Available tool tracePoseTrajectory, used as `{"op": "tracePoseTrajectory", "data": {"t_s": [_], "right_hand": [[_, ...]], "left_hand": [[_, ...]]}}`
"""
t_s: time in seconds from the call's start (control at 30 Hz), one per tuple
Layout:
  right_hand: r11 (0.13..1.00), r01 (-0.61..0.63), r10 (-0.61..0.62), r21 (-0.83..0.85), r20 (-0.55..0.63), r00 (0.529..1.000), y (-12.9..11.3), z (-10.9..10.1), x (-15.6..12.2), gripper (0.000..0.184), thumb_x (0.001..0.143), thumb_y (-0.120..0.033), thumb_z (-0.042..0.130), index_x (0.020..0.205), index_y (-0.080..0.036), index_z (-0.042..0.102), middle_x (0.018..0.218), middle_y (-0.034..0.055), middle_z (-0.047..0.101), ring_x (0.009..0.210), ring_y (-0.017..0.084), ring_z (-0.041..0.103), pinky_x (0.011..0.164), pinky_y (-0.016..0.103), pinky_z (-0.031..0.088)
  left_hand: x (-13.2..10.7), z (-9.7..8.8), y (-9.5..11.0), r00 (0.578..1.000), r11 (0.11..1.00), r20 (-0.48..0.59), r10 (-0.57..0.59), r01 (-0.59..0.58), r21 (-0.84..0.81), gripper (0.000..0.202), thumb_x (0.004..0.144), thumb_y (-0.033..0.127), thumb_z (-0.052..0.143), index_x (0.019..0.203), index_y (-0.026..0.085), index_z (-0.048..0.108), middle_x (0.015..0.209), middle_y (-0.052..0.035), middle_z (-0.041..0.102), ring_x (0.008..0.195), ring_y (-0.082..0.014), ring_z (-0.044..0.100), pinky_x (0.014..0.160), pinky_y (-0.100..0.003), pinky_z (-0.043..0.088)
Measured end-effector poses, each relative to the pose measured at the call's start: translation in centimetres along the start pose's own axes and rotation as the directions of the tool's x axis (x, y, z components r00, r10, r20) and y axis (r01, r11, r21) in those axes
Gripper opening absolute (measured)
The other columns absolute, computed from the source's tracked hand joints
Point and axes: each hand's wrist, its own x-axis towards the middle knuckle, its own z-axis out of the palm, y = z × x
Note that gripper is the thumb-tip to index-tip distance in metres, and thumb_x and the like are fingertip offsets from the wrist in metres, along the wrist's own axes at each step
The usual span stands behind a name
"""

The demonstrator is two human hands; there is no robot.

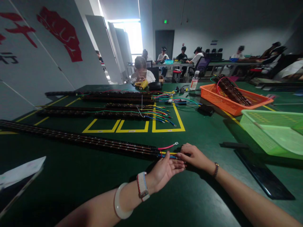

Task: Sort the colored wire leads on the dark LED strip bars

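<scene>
A long dark bundle (106, 142) with copper-coloured lines runs across the table from the left edge to my hands. From its near end come a red wire (167, 147) with a metal lug, a yellow wire (170, 153) and a blue wire (173, 157). My right hand (190, 156) is closed in a pinch at the tips of the yellow and blue wires; its fingers hide the wire ends. Palm up, my left hand (165, 171) lies just under these wires, fingers stretched and thumb beside the blue one. The red wire points up, free of both hands.
More wired bundles (113, 112) lie behind, over yellow tape outlines (168, 130). To the right are an orange basket (217, 101), a green basket (260, 132) and a black phone-like slab (262, 173). A bottle (194, 81) stands farther back; a person (143, 75) sits opposite.
</scene>
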Motion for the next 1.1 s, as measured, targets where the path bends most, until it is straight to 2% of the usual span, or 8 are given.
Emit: {"op": "tracePoseTrajectory", "data": {"t_s": [0.13, 0.27, 0.5, 0.73, 0.87, 0.97, 1.03, 1.1], "right_hand": [[0.994, -0.113, 0.112, -0.010, -0.079, 0.991, 0.2, 0.2, 0.2, 0.041, 0.091, -0.046, 0.043, 0.064, -0.019, 0.056, 0.062, 0.0003, 0.056, 0.064, 0.014, 0.048, 0.064, 0.028, 0.035], [0.983, -0.175, 0.169, -0.046, -0.118, 0.979, 0.5, 0.5, 0.8, 0.038, 0.090, -0.049, 0.044, 0.074, -0.019, 0.062, 0.071, 0.0019, 0.062, 0.069, 0.016, 0.052, 0.067, 0.029, 0.036], [0.965, -0.175, 0.134, -0.195, -0.207, 0.969, 0.8, 0.1, 2.2, 0.035, 0.090, -0.047, 0.046, 0.079, -0.020, 0.065, 0.074, 0.0034, 0.064, 0.071, 0.017, 0.053, 0.066, 0.030, 0.033], [0.976, -0.145, 0.123, -0.162, -0.139, 0.983, 1.1, 0.1, 1.5, 0.037, 0.089, -0.048, 0.046, 0.076, -0.019, 0.065, 0.071, 0.0019, 0.064, 0.069, 0.015, 0.052, 0.069, 0.030, 0.033], [0.974, -0.184, 0.171, -0.130, -0.101, 0.980, 1.1, 0.1, 1.1, 0.038, 0.088, -0.051, 0.048, 0.075, -0.019, 0.065, 0.070, 0.0016, 0.064, 0.067, 0.015, 0.053, 0.068, 0.030, 0.034], [0.957, -0.249, 0.228, -0.147, -0.143, 0.963, 0.9, -0.3, 0.6, 0.039, 0.086, -0.053, 0.049, 0.074, -0.019, 0.064, 0.071, 0.0022, 0.063, 0.067, 0.016, 0.053, 0.066, 0.029, 0.034], [0.950, -0.252, 0.210, -0.184, -0.220, 0.953, 0.6, -0.8, 0.1, 0.041, 0.087, -0.053, 0.046, 0.070, -0.019, 0.061, 0.067, 0.0028, 0.061, 0.066, 0.016, 0.051, 0.064, 0.029, 0.033], [0.961, -0.151, 0.092, -0.233, -0.245, 0.965, 0.2, -1.2, -0.3, 0.043, 0.090, -0.050, 0.043, 0.066, -0.018, 0.059, 0.063, 0.0029, 0.057, 0.064, 0.016, 0.048, 0.063, 0.029, 0.032]], "left_hand": [[-0.1, 0.1, 0.0, 1.000, 1.000, -0.004, 0.006, -0.006, -0.007, 0.052, 0.092, 0.046, 0.031, 0.086, 0.004, 0.062, 0.085, -0.0160, 0.066, 0.081, -0.0197, 0.063, 0.092, -0.040, 0.040], [-0.5, 0.3, 0.2, 1.000, 1.000, -0.023, 0.017, -0.017, -0.021, 0.046, 0.092, 0.045, 0.034, 0.091, 0.007, 0.060, 0.084, -0.0141, 0.066, 0.079, -0.0194, 0.063, 0.087, -0.038, 0.042], [-0.5, 0.2, 0.4, 0.999, 0.999, -0.044, 0.029, -0.030, -0.025, 0.042, 0.090, 0.043, 0.040, 0.092, 0.007, 0.062, 0.077, -0.0087, 0.064, 0.074, -0.0160, 0.061, 0.080, -0.031, 0.043], [-0.2, -0.3, 0.3, 1.000, 0.999, 0.000, 0.024, -0.024, -0.023, 0.042, 0.091, 0.043, 0.039, 0.094, 0.008, 0.061, 0.079, -0.0097, 0.063, 0.077, -0.0171, 0.060, 0.081, -0.033, 0.041], [-0.3, -0.2, 0.3, 1.000, 1.000, -0.004, 0.023, -0.023, 0.005, 0.042, 0.091, 0.044, 0.036, 0.095, 0.009, 0.059, 0.080, -0.0103, 0.063, 0.078, -0.0178, 0.060, 0.083, -0.036, 0.040], [-0.2, -0.3, 0.2, 1.000, 1.000, 0.004, 0.021, -0.021, 0.008, 0.041, 0.091, 0.044, 0.036, 0.094, 0.010, 0.058, 0.080, -0.0096, 0.063, 0.078, -0.0176, 0.060, 0.083, -0.036, 0.040], [-0.1, -0.4, 0.2, 1.000, 1.000, 0.016, 0.019, -0.019, 0.009, 0.041, 0.091, 0.044, 0.037, 0.094, 0.009, 0.058, 0.080, -0.0095, 0.063, 0.078, -0.0176, 0.060, 0.083, -0.036, 0.040], [-0.1, -0.4, 0.1, 1.000, 1.000, 0.016, 0.015, -0.015, 0.006, 0.042, 0.091, 0.044, 0.037, 0.092, 0.009, 0.059, 0.079, -0.0099, 0.063, 0.078, -0.0174, 0.060, 0.083, -0.035, 0.041]]}}
